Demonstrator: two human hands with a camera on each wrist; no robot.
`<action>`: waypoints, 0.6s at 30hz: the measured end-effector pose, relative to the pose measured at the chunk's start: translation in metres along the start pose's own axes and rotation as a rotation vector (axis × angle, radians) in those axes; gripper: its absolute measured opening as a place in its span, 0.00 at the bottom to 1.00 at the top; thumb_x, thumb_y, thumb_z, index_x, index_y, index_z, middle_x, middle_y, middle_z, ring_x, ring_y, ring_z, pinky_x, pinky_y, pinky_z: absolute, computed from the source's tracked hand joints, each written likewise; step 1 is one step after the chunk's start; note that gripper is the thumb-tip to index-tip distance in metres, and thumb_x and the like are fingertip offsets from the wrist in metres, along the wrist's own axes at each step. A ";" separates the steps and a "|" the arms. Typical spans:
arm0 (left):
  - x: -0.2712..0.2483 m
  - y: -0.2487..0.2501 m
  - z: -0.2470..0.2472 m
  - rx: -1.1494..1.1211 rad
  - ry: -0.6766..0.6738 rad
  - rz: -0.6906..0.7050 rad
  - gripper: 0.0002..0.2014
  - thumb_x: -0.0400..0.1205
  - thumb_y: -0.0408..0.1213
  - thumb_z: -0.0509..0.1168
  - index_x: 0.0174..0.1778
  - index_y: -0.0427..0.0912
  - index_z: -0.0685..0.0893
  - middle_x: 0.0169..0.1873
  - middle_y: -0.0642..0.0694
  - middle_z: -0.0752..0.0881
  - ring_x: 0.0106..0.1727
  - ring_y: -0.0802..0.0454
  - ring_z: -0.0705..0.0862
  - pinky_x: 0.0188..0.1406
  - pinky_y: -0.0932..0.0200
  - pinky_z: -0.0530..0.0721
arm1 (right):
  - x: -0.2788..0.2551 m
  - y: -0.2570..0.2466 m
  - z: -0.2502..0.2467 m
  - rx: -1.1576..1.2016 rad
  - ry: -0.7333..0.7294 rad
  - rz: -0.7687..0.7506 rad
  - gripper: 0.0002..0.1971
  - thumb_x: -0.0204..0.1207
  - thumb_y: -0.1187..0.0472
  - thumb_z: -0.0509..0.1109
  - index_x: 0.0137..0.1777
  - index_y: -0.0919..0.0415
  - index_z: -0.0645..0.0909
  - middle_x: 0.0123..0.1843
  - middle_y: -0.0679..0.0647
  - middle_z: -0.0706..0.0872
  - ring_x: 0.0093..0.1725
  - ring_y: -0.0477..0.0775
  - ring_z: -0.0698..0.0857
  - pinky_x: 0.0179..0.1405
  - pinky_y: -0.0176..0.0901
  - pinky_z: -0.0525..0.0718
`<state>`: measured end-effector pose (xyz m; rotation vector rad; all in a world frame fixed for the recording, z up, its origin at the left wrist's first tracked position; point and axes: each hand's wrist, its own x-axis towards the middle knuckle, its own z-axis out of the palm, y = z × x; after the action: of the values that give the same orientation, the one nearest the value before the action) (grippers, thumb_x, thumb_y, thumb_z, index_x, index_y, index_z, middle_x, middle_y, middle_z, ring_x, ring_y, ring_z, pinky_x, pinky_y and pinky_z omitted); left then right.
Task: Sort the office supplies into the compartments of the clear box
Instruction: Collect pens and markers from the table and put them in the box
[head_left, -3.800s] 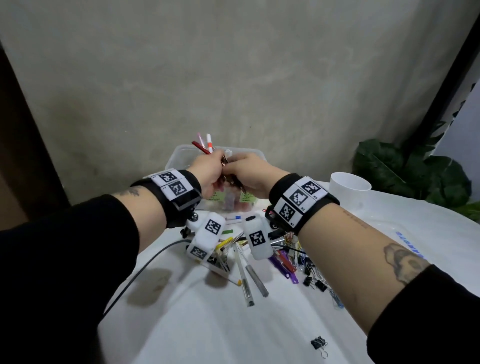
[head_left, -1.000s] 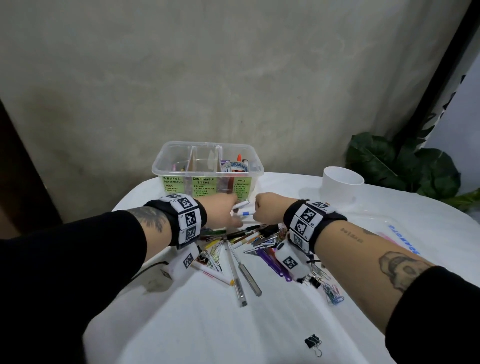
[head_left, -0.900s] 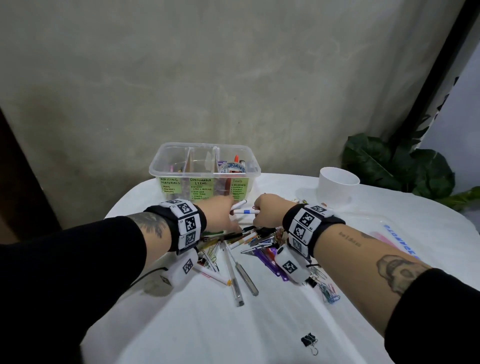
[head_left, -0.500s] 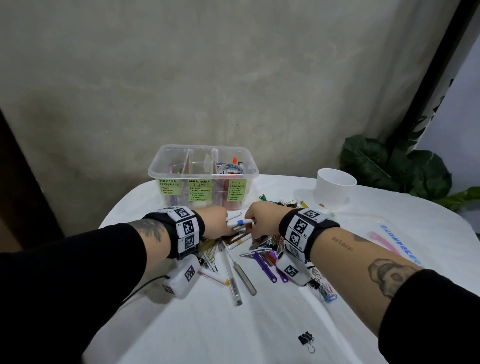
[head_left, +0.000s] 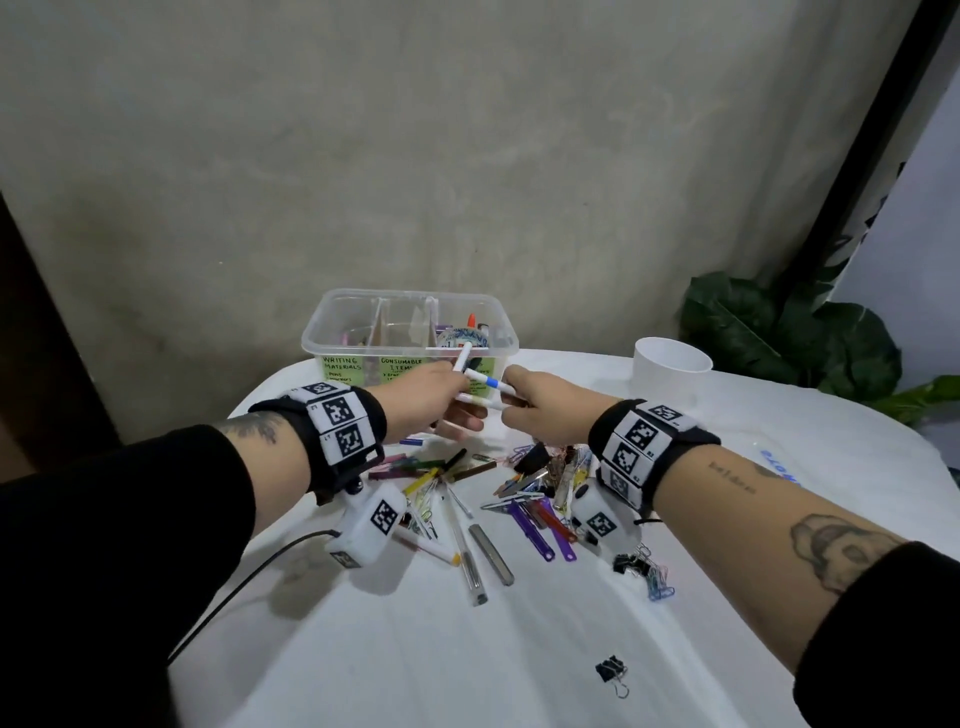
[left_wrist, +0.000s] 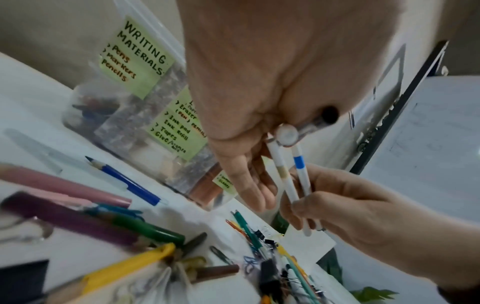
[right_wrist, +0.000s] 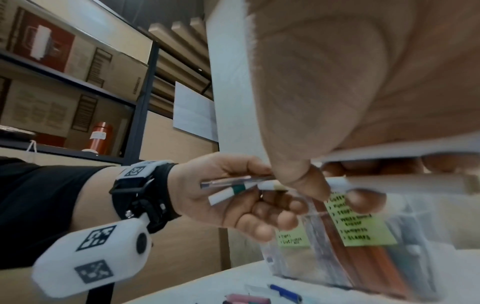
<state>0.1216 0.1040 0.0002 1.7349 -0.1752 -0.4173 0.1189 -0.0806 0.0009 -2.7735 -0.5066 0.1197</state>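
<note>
Pinching white markers (head_left: 480, 382) between them, left hand (head_left: 434, 397) and right hand (head_left: 540, 402), both grips curled tight.

The head camera looks forward and down from above the table (head_left: 467, 649), with the clear box (head_left: 410, 332) at the far edge against the wall. The left wrist camera sits close under the left hand (left_wrist: 272, 82), facing the clear box (left_wrist: 145, 115) from its near left side, low over the scattered supplies. The right wrist camera looks from close beneath the right hand (right_wrist: 363, 92) leftward past the clear box (right_wrist: 363, 257) toward shelves. All three share the box and the white markers (head_left: 480, 387) in front of it.
</note>
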 end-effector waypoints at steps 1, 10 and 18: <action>-0.002 0.001 0.000 -0.029 -0.009 -0.026 0.11 0.89 0.32 0.50 0.59 0.33 0.76 0.47 0.33 0.88 0.42 0.42 0.89 0.47 0.45 0.88 | -0.001 0.002 -0.002 -0.015 -0.004 0.004 0.13 0.80 0.58 0.64 0.38 0.47 0.63 0.37 0.50 0.75 0.34 0.50 0.74 0.30 0.42 0.70; -0.008 0.006 0.007 -0.208 0.028 -0.013 0.12 0.91 0.34 0.51 0.67 0.35 0.73 0.58 0.33 0.86 0.48 0.42 0.87 0.55 0.46 0.87 | 0.001 -0.001 -0.006 0.776 0.075 0.177 0.07 0.79 0.72 0.56 0.45 0.63 0.74 0.27 0.54 0.71 0.22 0.52 0.69 0.24 0.42 0.68; -0.001 0.022 0.012 -0.452 0.181 0.018 0.07 0.89 0.39 0.58 0.51 0.47 0.80 0.44 0.41 0.86 0.42 0.42 0.85 0.60 0.30 0.81 | 0.037 -0.069 -0.006 0.466 0.130 0.090 0.20 0.77 0.74 0.54 0.68 0.67 0.75 0.57 0.65 0.84 0.53 0.62 0.83 0.50 0.50 0.83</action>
<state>0.1191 0.0888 0.0194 1.3154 0.0337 -0.2598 0.1320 -0.0081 0.0277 -2.3285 -0.2767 0.0670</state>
